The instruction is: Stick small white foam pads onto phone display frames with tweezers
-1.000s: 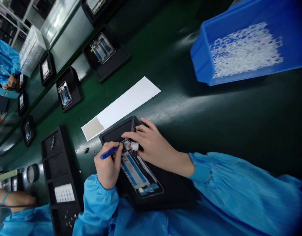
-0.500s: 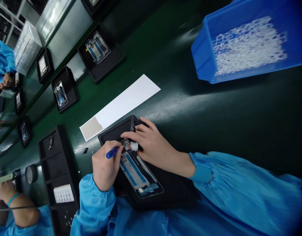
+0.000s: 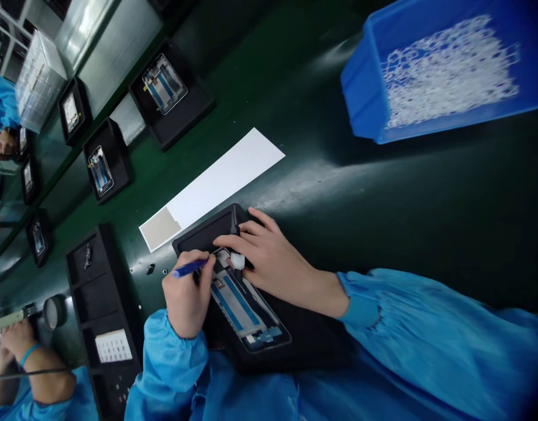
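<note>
My left hand (image 3: 185,295) is closed in a pinch around a blue pen-shaped tool (image 3: 189,268), whose tip is hidden by the fingers at the upper end of an opened phone frame (image 3: 240,310). Silver metal and two blue strips show inside the frame, which lies in a black tray (image 3: 310,342). Over the frame's top right side, my right hand (image 3: 278,257) has its index finger across a slim black tool with a white wrap (image 3: 238,261). A bit of thumb shows on that tool's other side; its ends are partly covered.
A white strip of card (image 3: 227,175) lies beyond the tray. To the left is a black compartment tray (image 3: 96,301) with small parts. Other phone frames sit in black trays (image 3: 188,117). A blue bin (image 3: 363,99) holds white netting. A co-worker's arms (image 3: 45,362) are at lower left.
The blue tool's rear end has swung left and slightly up, so it lies flatter in my left hand. My right hand stays almost where it was. The view has shifted slightly.
</note>
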